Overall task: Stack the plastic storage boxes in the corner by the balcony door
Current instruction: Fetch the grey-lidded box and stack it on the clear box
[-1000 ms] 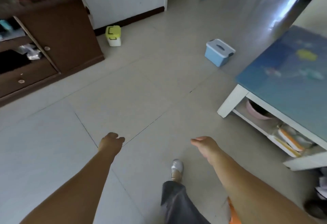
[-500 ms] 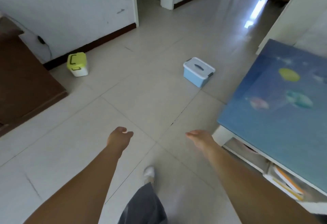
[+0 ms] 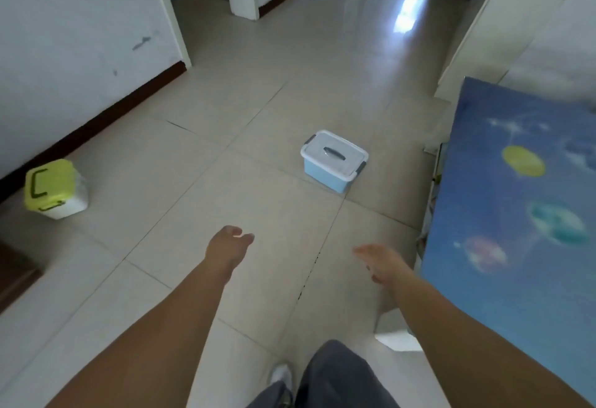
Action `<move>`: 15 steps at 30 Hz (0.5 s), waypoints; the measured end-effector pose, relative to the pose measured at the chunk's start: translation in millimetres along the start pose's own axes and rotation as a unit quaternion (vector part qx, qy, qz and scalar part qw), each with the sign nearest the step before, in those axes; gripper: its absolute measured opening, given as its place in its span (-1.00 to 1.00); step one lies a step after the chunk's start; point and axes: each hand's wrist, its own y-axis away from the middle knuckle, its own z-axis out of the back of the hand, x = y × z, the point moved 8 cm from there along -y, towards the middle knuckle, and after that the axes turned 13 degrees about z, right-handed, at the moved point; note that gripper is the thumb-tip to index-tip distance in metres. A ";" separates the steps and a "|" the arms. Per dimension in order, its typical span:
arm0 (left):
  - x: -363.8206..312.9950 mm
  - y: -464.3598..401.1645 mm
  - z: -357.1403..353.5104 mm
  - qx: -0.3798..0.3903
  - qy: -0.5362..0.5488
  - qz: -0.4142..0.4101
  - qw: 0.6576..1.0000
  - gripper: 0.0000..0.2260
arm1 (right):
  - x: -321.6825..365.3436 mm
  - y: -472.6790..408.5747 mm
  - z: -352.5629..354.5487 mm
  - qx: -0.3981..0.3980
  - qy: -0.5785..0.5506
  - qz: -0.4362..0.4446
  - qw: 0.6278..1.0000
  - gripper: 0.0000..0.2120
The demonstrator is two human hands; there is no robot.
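Note:
A light blue storage box (image 3: 333, 162) with a white lid and a grey handle stands on the tiled floor, ahead and slightly right. A smaller white box with a yellow-green lid (image 3: 54, 189) sits at the left, close to the wall's dark skirting. My left hand (image 3: 227, 247) reaches forward above the floor with fingers loosely curled and nothing in it. My right hand (image 3: 380, 262) is also held out, fingers apart, empty. Both hands are well short of the blue box.
A low table with a blue patterned top (image 3: 516, 214) and white frame fills the right side. A dark wooden cabinet corner (image 3: 16, 272) shows at the left edge. A white wall (image 3: 80, 37) runs along the left; a corridor opens ahead. My leg and shoe (image 3: 283, 378) are below.
I have walked forward and turned: both boxes are nearer and lower in view, the wooden cabinet has slid off to the left, and the table looms larger. My hands stay empty.

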 end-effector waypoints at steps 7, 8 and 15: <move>-134.9 -109.7 -63.0 0.054 -0.048 0.000 0.997 -0.64 | 21.1 -149.2 25.9 -0.030 -0.090 -0.074 0.993 -0.61; -151.2 -121.6 -68.5 0.053 -0.047 0.002 0.997 -0.64 | 27.5 -171.3 33.7 -0.040 -0.094 -0.070 0.992 -0.62; -277.1 -214.9 -120.2 0.072 -0.065 0.034 0.995 -0.66 | 77.7 -324.1 90.1 -0.046 -0.117 -0.095 0.987 -0.65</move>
